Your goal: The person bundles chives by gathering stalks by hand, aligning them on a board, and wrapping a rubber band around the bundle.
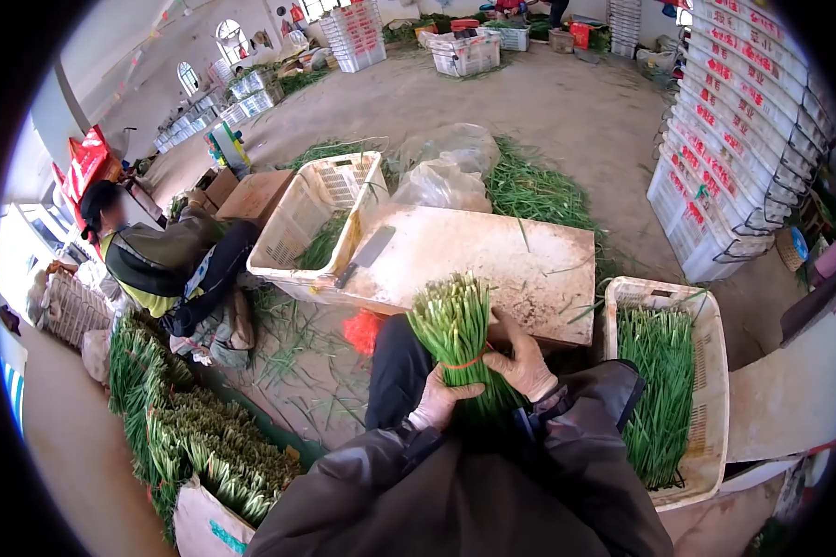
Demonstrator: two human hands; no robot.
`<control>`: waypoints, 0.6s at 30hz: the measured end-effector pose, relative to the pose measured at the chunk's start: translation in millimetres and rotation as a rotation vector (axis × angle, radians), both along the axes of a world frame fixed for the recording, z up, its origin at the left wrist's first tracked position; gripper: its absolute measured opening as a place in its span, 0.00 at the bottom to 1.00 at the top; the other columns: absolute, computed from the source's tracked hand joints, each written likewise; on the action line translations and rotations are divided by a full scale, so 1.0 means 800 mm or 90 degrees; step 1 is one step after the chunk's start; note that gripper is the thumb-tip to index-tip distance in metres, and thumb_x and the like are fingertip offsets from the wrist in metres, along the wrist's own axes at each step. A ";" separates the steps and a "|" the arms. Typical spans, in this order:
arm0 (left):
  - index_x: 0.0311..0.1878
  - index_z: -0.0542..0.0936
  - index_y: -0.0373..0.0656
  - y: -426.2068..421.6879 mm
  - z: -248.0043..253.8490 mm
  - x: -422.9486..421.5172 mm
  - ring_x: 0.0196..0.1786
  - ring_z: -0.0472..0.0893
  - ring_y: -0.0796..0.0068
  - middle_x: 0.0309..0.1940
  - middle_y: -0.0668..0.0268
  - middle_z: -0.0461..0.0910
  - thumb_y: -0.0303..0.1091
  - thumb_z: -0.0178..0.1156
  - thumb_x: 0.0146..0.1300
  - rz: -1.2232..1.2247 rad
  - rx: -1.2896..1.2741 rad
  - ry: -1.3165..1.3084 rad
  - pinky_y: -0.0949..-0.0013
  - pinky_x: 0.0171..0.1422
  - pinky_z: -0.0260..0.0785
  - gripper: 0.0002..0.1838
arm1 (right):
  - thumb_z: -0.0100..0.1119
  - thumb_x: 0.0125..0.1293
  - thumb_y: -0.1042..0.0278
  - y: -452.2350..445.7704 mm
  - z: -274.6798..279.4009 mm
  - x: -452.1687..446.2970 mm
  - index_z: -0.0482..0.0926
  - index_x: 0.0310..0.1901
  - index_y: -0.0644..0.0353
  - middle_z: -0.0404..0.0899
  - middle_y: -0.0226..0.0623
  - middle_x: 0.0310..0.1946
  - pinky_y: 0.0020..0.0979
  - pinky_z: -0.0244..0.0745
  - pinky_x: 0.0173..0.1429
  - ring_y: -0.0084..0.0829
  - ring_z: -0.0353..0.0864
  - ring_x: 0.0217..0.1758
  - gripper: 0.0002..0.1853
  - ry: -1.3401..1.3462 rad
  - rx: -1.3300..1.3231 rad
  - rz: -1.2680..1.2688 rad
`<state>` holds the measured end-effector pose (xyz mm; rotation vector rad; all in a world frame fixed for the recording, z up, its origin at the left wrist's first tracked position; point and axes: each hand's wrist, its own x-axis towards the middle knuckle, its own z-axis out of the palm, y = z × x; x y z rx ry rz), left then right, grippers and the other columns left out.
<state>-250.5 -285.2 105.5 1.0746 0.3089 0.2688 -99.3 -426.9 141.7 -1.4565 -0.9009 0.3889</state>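
Observation:
A thick bunch of chives (pixel 455 325) stands over my lap, its pale cut ends turned up and towards the board. An orange-red band (pixel 463 362) circles it. My left hand (pixel 444 399) is wrapped round the near left side, just below the band. On the right side, my right hand (pixel 524 360) grips the bunch with its fingers at the band. Both hands appear to wear thin pale gloves. Beyond the bunch, a cleaver (pixel 367 255) lies on the left end of a stained white cutting board (pixel 474 246). The bunch's lower leaves are partly hidden by my hands and sleeves.
A crate of chives (pixel 720 390) stands at my right; another crate (pixel 293 181) is behind the cleaver. Tied bunches (pixel 218 446) are piled at left. Tall stacked crates (pixel 729 139) rise at right. A co-worker (pixel 163 255) sits at left. Red bands (pixel 361 331) lie near my knee.

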 end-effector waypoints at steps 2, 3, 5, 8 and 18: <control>0.65 0.79 0.40 0.002 -0.006 0.000 0.60 0.82 0.71 0.57 0.67 0.86 0.15 0.76 0.53 0.004 -0.011 -0.011 0.64 0.68 0.74 0.34 | 0.76 0.67 0.51 -0.003 0.019 0.009 0.67 0.76 0.63 0.83 0.48 0.60 0.37 0.79 0.66 0.38 0.83 0.64 0.43 -0.003 0.032 -0.052; 0.64 0.80 0.40 0.003 -0.008 0.000 0.58 0.83 0.70 0.55 0.67 0.86 0.15 0.76 0.53 0.012 -0.016 -0.008 0.64 0.67 0.75 0.33 | 0.74 0.66 0.62 -0.001 0.043 0.011 0.70 0.74 0.61 0.82 0.46 0.59 0.36 0.80 0.64 0.38 0.85 0.61 0.37 -0.116 0.041 -0.098; 0.64 0.80 0.40 0.007 -0.010 -0.003 0.57 0.84 0.70 0.54 0.67 0.87 0.15 0.76 0.53 -0.013 -0.014 0.008 0.64 0.67 0.75 0.33 | 0.74 0.65 0.65 -0.002 0.093 0.012 0.69 0.74 0.62 0.80 0.45 0.61 0.37 0.77 0.66 0.37 0.83 0.60 0.37 -0.211 0.011 -0.095; 0.63 0.80 0.39 0.014 -0.016 -0.005 0.57 0.84 0.70 0.54 0.66 0.87 0.15 0.76 0.53 -0.046 -0.023 0.022 0.63 0.66 0.75 0.32 | 0.70 0.60 0.74 0.004 0.137 0.014 0.73 0.70 0.58 0.80 0.42 0.59 0.35 0.79 0.61 0.36 0.84 0.54 0.35 -0.298 -0.055 -0.103; 0.60 0.81 0.40 0.032 -0.034 -0.009 0.57 0.84 0.74 0.56 0.66 0.87 0.15 0.79 0.51 -0.075 -0.021 0.038 0.64 0.66 0.77 0.31 | 0.72 0.60 0.76 0.029 0.169 0.025 0.87 0.46 0.58 0.84 0.37 0.44 0.34 0.82 0.49 0.35 0.88 0.45 0.12 -0.334 -0.085 -0.073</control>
